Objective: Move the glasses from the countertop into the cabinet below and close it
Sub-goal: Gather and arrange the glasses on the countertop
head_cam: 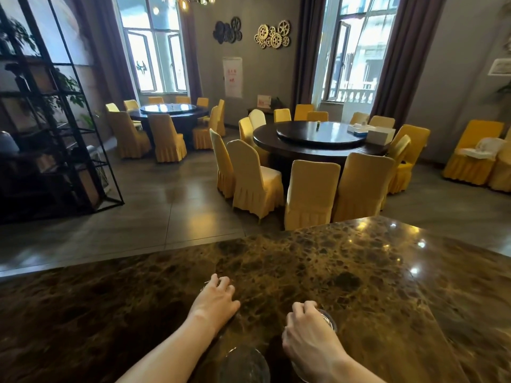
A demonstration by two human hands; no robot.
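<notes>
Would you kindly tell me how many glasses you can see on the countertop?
2: one glass at the bottom edge between the arms, another glass under the right hand. The left hand may hide a third.

The countertop [345,261] is a dark brown marble slab veined in gold, polished enough to mirror the ceiling lamps as bright spots toward its right side; a seam runs down it on the right. A clear glass [244,364] stands on it at the lower edge, between the two forearms; a second glass [327,322] stands just to the right, under the right hand [307,335]; the left hand [215,299] rests over a third, barely visible glass rim [206,283] farther back.
</notes>
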